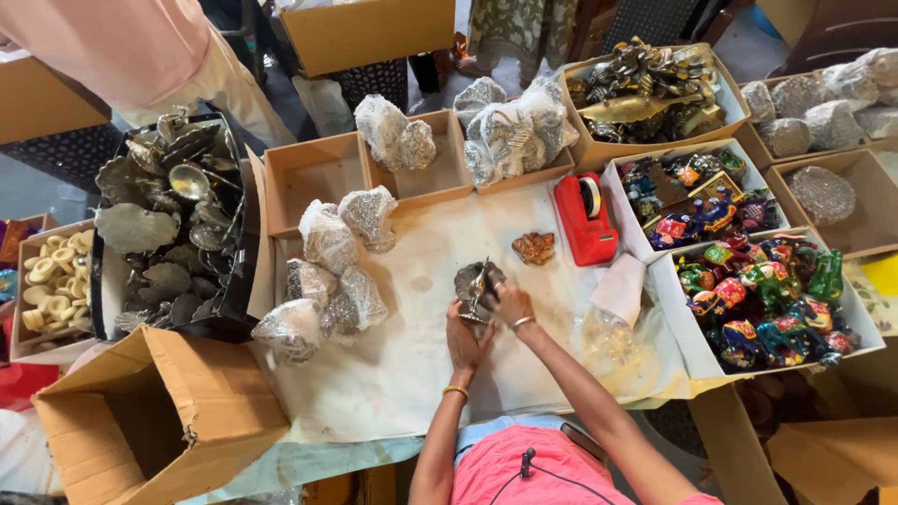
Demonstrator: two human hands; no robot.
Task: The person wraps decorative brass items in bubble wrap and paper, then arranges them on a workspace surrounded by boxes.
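Both my hands meet over the middle of the white-covered table (393,355). My left hand (465,339) cups a small silver metal ornament (473,281) from below. My right hand (510,301) grips the same ornament from the right side. A small copper-coloured ornament (534,247) lies on the cloth just beyond my hands. A heap of plastic-wrapped silver pieces (323,281) sits to the left of my hands.
A red tape dispenser (584,217) stands at the right. White boxes of colourful painted figures (762,299) fill the right side. Open cardboard boxes (313,173) line the back. A black bag of silver leaf-shaped pieces (173,220) stands left, a large carton (154,411) in front. Another person (140,51) stands far left.
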